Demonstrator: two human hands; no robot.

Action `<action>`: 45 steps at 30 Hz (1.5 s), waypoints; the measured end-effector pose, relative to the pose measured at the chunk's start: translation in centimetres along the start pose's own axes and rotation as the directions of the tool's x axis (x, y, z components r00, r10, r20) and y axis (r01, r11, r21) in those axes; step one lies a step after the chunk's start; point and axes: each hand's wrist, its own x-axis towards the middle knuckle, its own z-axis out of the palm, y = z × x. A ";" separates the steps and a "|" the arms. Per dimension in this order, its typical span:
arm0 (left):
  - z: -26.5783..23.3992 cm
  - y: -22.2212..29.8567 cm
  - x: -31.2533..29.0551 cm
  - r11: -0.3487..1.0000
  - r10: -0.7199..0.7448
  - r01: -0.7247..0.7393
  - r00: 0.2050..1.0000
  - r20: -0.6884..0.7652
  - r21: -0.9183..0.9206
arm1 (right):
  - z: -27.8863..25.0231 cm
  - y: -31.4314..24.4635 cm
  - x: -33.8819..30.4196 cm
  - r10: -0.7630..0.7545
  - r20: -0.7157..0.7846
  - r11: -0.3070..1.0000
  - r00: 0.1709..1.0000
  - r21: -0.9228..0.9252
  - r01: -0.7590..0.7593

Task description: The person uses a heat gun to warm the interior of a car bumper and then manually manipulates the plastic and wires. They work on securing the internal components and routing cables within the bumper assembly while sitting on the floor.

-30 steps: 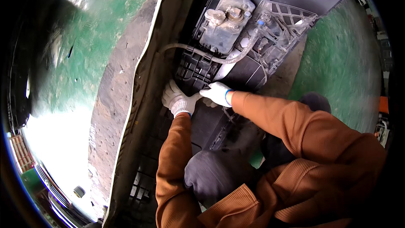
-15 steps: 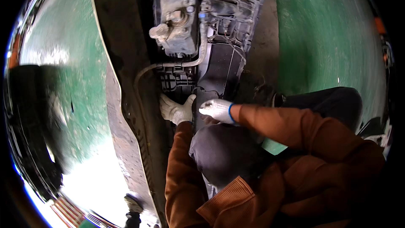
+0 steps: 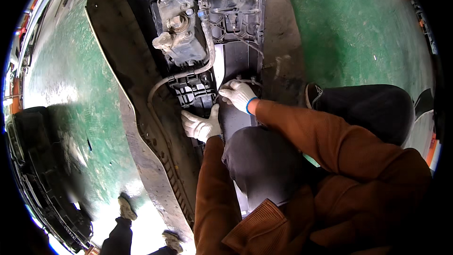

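Observation:
A large dirty dark vehicle panel, seemingly a bumper (image 3: 113, 33), lies on the floor with parts fitted along its middle. My left hand (image 3: 202, 125), in a white knit glove, rests at the lower end of a black plastic frame (image 3: 193, 92), thumb spread from the fingers. Just above and to the right, my gloved right hand (image 3: 239, 94) has its fingertips pinched together at the frame's edge. Thin dark wiring (image 3: 250, 80) shows beside it; whatever the fingers hold is hidden. A grey housing with knobs (image 3: 181, 33) and a ribbed hose (image 3: 207, 42) sit farther up.
My bent knee (image 3: 257, 165) is close below my right hand. A black lattice bracket (image 3: 231, 4) stands at the far end. On the left lies another dark vehicle part (image 3: 40, 160). Another person's shoes (image 3: 126, 208) are at lower left, on the green floor (image 3: 349, 28).
My right hand has moved up and left to the frame's edge, fingers pinching. The left hand stays by the frame. The view has shifted, and another person's feet show more at lower left.

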 end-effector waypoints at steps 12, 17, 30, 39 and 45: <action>0.2 -0.8 -0.1 0.999 0.002 -0.001 1.000 0.016 -0.041 | 0.4 -1.7 2.1 -0.169 0.292 0.934 0.941 -0.258 0.248; 0.5 -0.7 -0.1 0.995 0.057 -0.061 0.997 -0.054 -0.081 | -1.1 0.6 4.1 -0.360 0.396 0.625 0.845 -0.569 0.534; 0.2 -0.2 -0.2 0.999 0.038 -0.039 0.999 -0.030 -0.016 | -1.3 -1.1 2.8 -0.437 0.441 0.286 0.784 -0.759 0.585; -0.2 0.2 0.1 1.000 0.018 -0.018 0.999 0.027 -0.009 | -1.2 -3.6 2.2 -0.352 0.415 0.240 0.839 -0.826 0.510; -0.6 0.0 0.0 0.999 0.014 -0.015 0.999 0.033 0.040 | -0.9 -0.9 1.7 -0.524 0.567 -0.099 0.636 -0.782 0.616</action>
